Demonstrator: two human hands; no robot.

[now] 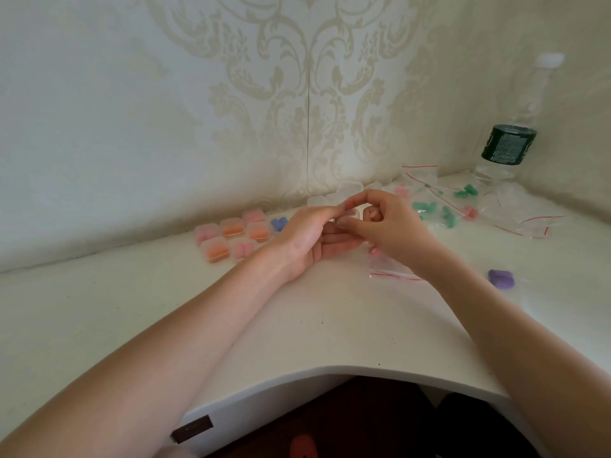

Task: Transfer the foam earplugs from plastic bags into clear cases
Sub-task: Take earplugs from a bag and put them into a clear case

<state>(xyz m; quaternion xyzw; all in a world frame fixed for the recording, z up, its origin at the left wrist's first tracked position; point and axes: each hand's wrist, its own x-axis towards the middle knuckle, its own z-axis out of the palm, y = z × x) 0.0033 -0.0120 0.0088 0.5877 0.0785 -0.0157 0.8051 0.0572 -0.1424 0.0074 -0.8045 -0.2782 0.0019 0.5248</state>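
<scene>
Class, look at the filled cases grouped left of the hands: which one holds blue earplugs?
The blue-filled case, at the group's right end, closest to the left hand. The other cases there hold orange or pink earplugs.

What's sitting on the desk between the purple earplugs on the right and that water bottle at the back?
In the head view, between the purple earplugs and the water bottle lie clear zip bags with red strips, a pink earplug and green earplugs.

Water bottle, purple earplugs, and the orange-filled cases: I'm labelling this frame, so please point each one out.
water bottle (508, 144): head view, on its dark green label.
purple earplugs (500, 278): head view, middle of the purple foam at the right.
orange-filled cases (232, 228): head view, on the lid of the back-left one.
</scene>
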